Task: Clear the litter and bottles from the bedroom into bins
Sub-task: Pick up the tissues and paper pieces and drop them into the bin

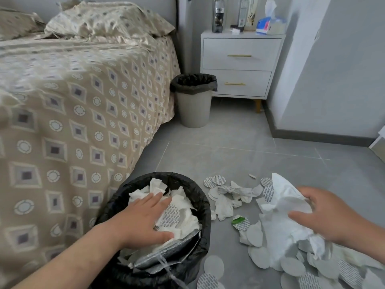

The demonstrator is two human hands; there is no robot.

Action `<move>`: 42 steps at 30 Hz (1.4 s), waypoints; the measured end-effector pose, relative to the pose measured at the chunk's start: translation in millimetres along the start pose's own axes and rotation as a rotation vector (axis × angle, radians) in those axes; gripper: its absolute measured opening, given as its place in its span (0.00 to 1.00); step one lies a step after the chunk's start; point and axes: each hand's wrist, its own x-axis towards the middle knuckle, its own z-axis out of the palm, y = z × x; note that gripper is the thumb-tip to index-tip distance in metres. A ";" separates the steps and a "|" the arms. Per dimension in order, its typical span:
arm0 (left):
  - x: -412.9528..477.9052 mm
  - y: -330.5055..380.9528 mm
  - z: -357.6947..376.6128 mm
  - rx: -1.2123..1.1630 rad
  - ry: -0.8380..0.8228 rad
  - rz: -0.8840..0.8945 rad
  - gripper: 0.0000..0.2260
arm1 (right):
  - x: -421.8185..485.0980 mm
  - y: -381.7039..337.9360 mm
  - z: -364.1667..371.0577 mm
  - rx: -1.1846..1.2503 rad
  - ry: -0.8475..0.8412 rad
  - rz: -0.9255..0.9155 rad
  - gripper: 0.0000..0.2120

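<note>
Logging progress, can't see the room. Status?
Left hand flat, pressing paper into near bin. Right hand gripping crumpled sheet. Litter on floor, bottle on nightstand.

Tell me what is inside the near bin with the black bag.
Crumpled white paper, a printed round seal and a silvery pouch fill the bin. The left hand presses flat on top. Whatever lies beneath that layer is hidden.
</note>
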 end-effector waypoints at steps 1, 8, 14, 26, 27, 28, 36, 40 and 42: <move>2.0 2.0 3.0 -0.007 -0.007 -0.003 0.44 | 0.1 -0.6 0.2 -0.001 0.001 -0.002 0.11; -9.5 -9.3 -23.9 -0.159 0.249 0.020 0.35 | 5.0 -48.5 -4.4 0.015 -0.014 -0.111 0.08; -9.6 -47.8 -25.6 -0.578 0.579 -0.234 0.24 | 24.8 -144.0 13.5 0.157 -0.066 -0.371 0.07; 5.0 -68.2 -16.7 -1.519 0.588 -0.440 0.26 | 58.4 -178.4 160.4 -0.014 -0.412 -0.412 0.21; 6.2 -68.4 -15.6 -1.511 0.598 -0.440 0.26 | 58.0 -175.7 166.6 -0.049 -0.444 -0.405 0.24; 7.5 -68.2 -14.3 -1.504 0.602 -0.443 0.26 | 57.5 -173.1 171.7 -0.105 -0.472 -0.400 0.28; 13.8 -67.9 -8.0 -1.434 0.589 -0.435 0.28 | 47.4 -170.6 202.1 -0.426 -0.627 -0.423 0.31; 14.4 -68.5 -6.6 -1.393 0.589 -0.413 0.28 | 45.8 -169.1 219.5 -0.462 -0.690 -0.379 0.30; 14.5 -68.8 -6.2 -1.397 0.590 -0.399 0.28 | 47.6 -167.0 227.2 -0.477 -0.720 -0.335 0.29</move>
